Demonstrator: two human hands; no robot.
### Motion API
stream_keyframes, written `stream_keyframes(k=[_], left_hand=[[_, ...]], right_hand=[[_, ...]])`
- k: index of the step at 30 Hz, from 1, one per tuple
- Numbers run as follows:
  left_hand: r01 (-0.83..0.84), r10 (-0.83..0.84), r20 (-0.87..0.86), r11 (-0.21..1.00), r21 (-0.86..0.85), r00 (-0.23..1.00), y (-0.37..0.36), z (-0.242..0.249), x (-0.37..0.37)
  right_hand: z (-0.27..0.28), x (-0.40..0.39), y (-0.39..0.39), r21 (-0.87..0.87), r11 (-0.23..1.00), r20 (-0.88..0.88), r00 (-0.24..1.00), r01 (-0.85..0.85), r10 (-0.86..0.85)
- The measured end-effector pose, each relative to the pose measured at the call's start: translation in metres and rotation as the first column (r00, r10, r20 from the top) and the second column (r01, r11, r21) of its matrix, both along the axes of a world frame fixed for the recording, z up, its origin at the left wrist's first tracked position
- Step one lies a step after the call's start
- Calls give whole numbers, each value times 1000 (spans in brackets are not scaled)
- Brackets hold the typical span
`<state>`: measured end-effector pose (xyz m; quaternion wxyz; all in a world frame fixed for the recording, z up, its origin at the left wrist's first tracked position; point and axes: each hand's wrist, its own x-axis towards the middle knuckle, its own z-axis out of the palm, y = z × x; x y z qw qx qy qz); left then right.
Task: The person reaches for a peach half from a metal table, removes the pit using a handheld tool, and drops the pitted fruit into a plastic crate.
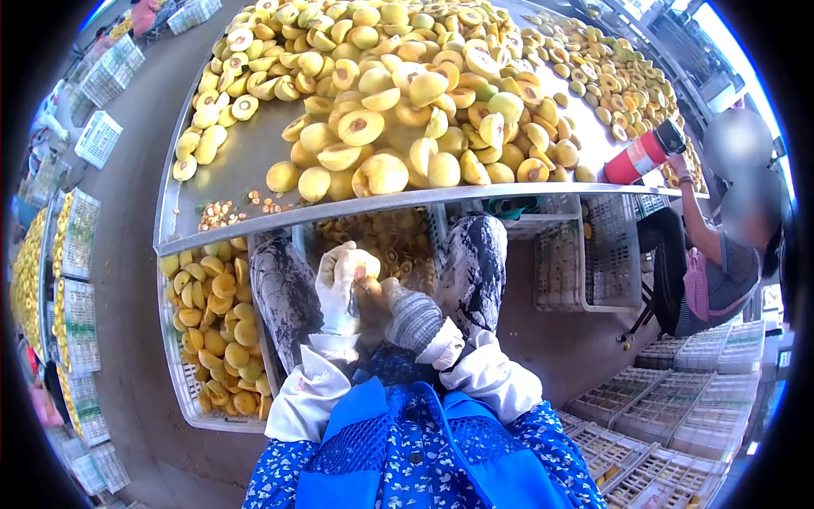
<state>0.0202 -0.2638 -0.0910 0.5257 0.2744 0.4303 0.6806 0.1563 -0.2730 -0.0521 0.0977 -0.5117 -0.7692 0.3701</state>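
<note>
peach half (pixel 366 266) sits above the wearer's lap, just in front of the worktop (pixel 246 144), held in the left hand (pixel 339 284). that hand, in a white glove, has its fingers curled round the fruit and pinches it, cut side partly showing. the right hand (pixel 413 320), in a grey knitted glove, is curled with its thumb side close up against the fruit; i cannot tell whether it pinches a tool or the fruit itself.

below the hands, between the knees, a crate (pixel 439 227) holds more peach pieces. beside the left thigh stands a white plastic crate (pixel 222 423) filled with yellow peach halves.

on the metal worktop lies a broad heap of peach halves (pixel 381 119), some cut side up, others skin side up. near its front left corner is a small cluster of brown pit pieces (pixel 218 215). at the right end a red bottle (pixel 632 161) with a black top lies tilted, a seated co-worker's hand (pixel 680 166) on it. white crates (pixel 678 407) stand at lower right.
</note>
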Motion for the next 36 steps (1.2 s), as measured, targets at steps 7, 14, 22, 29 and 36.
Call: stream_keyframes(k=[7, 14, 22, 29, 36], left_hand=[[-63, 77, 111, 990, -125, 991, -1, 2, -4], [-133, 133, 2, 991, -12, 991, -2, 5, 15], [-250, 252, -231, 967, 40, 940, 1, 0, 27], [-180, 178, -41, 982, -62, 983, -1, 2, 20], [17, 32, 348, 990, -137, 937, -1, -1, 13]], right_hand=[[-30, -4, -4, -186, 982, -266, 961, 22, -72], [-27, 4, -9, -459, 888, -503, 831, -24, -238], [-98, -18, -26, -690, 715, -687, 411, -111, -600], [-10, 2, -13, -766, 619, -566, 641, -176, -518], [-18, 6, -11, -776, 578, -573, 665, -252, -479]])
